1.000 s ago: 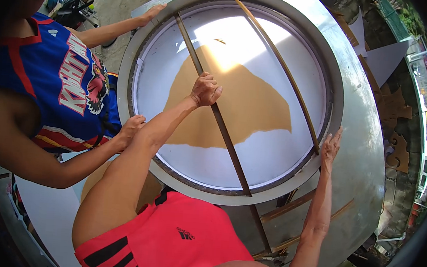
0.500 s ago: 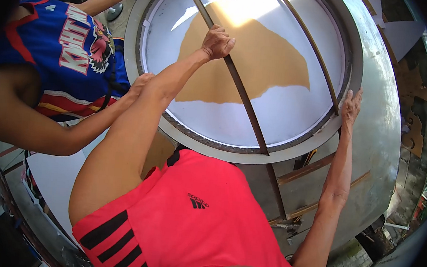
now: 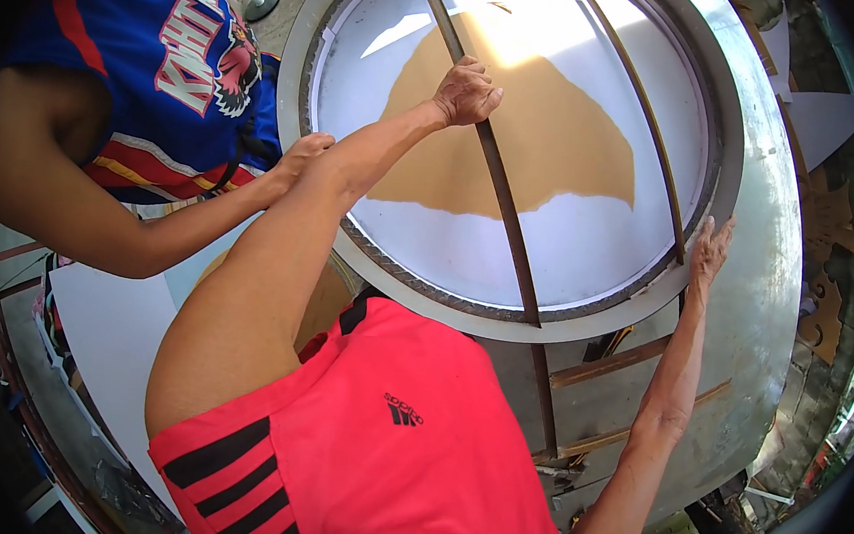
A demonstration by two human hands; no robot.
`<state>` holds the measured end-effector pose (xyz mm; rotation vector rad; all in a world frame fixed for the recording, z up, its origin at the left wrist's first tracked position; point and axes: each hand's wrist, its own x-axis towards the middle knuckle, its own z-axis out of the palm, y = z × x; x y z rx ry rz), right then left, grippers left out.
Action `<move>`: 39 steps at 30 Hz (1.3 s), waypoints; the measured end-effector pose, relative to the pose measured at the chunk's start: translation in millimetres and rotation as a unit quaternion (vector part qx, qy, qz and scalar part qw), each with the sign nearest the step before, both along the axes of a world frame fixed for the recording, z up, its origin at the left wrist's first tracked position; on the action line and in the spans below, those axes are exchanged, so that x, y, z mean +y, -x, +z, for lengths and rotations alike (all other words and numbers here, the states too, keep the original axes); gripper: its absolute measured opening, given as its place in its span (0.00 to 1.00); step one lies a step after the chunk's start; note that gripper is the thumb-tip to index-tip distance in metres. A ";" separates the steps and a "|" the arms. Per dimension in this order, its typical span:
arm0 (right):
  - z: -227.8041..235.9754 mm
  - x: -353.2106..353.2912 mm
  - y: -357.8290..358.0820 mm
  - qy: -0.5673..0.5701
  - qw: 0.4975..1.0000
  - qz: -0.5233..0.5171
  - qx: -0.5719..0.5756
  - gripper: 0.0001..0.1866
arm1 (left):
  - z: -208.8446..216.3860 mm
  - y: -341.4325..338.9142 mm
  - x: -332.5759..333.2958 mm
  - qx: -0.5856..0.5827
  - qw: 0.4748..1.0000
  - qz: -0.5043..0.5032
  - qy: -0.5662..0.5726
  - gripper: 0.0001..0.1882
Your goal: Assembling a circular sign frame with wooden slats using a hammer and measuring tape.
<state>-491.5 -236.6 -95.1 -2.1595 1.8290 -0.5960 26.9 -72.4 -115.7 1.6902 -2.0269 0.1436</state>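
My left hand (image 3: 468, 92) is closed in a fist around a long, narrow metal bar (image 3: 508, 205) that crosses a big round grey ring frame (image 3: 421, 312). Against the ring's right outer edge rests my right hand (image 3: 709, 251), its fingers stretched out along the rim. Inside the ring lies a white surface (image 3: 589, 245) with a tan, irregular patch (image 3: 517, 139). A second thin bar (image 3: 640, 103) runs across the right side of the ring. Another person's hand (image 3: 305, 154) is at the ring's left edge, partly hidden by my left forearm.
A co-worker in a blue sleeveless jersey (image 3: 179, 37) stands close on the left. Under the ring is a large grey metal surface (image 3: 749, 322), with brown bars (image 3: 612, 362) near my right forearm. White sheet material (image 3: 112, 323) lies lower left; cut brown pieces (image 3: 822, 318) are far right.
The ring, the co-worker and my hands all appear slightly further right and lower, shifting together with the view. Both my hands keep their places on the bar and the rim.
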 end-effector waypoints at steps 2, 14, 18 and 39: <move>2.2 0.4 4.2 -0.015 0.996 0.012 -0.092 0.36 | 10.9 2.5 4.8 -0.060 0.990 0.033 -0.122 0.16; -35.7 128.9 130.1 0.078 0.984 -0.159 -0.036 0.19 | 79.7 108.0 159.1 0.186 0.951 0.027 -0.244 0.26; -20.1 186.7 168.0 0.140 0.982 -0.128 -0.014 0.17 | 112.5 160.3 221.3 0.200 0.891 -0.009 -0.408 0.29; -62.7 399.4 318.4 -0.177 0.814 -0.389 -0.394 0.33 | 84.0 136.9 144.0 -0.088 0.980 0.125 -0.128 0.33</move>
